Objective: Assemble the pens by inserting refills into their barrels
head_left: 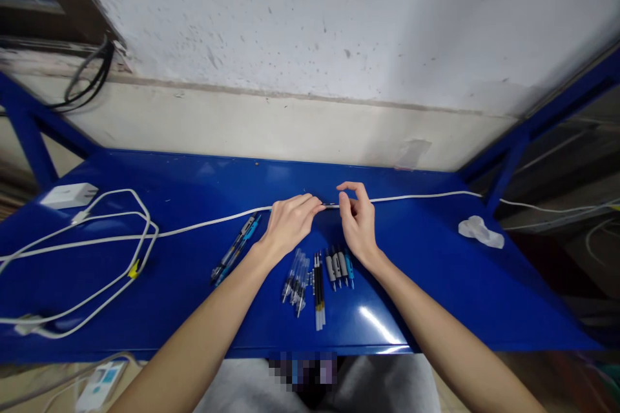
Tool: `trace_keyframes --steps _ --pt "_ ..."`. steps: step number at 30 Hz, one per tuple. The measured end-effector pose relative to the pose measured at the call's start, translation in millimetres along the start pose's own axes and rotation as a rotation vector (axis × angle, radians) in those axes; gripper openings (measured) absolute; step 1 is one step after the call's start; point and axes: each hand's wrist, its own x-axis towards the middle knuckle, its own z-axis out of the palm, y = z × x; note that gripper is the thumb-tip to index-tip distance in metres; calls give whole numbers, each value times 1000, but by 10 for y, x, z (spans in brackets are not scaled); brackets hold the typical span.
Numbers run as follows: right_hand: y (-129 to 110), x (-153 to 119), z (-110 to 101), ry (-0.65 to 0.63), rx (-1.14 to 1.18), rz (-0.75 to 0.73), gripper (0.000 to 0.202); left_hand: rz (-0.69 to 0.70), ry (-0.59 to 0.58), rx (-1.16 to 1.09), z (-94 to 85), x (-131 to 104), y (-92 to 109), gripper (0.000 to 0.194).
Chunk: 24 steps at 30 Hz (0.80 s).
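My left hand is closed, its thumb and fingertips pinching a thin dark pen part that pokes out to the right over the white cable. My right hand is just beyond that tip, thumb and index finger apart, the other fingers curled. Below the hands lie several clear pen barrels, tiny clear pieces and several dark ink refills. Grey and blue pen upper halves with clips rest under my right wrist. Left of my left forearm are whole-looking pens, grey and blue.
A white cable runs across the blue table behind the hands and loops at the left. A white adapter sits at the far left, crumpled white tissue at the right. Behind stands a wall; blue frame posts flank the table.
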Motion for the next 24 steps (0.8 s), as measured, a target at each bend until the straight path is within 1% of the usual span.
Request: trace_keyframes --steps 3,5,8,10,11,13,15,17,20,24 --pt "-37 -16 -17 -10 -33 -22 19 -6 -22 8 -3 4 -5 30" --pt "-59 10 -44 30 -12 -43 19 -11 -56 24 -11 9 -6 31" --pt "-118 99 -145 111 -25 -128 22 -20 -116 42 -33 17 -7 30" --pt "-196 131 -242 75 -114 -188 17 -32 -139 45 -49 22 -10 29" --pt "-247 120 -290 14 -171 -200 12 -42 -147 45 -56 26 -11 29" --pt "-359 29 -360 -228 -325 -273 2 -64 -170 44 -69 34 -11 28" --pt "-468 -135 -382 -458 -480 -305 6 -78 -201 43 -78 44 -5 27" --pt "-556 -317 -362 -609 -591 -281 7 -88 -231 48 -87 56 7 27" --pt "-634 -519 -304 -725 -665 -245 8 -112 -258 61 -96 69 24 28" --pt "-667 -631 -267 -788 -692 -224 8 -121 -261 63 -95 73 25 28"
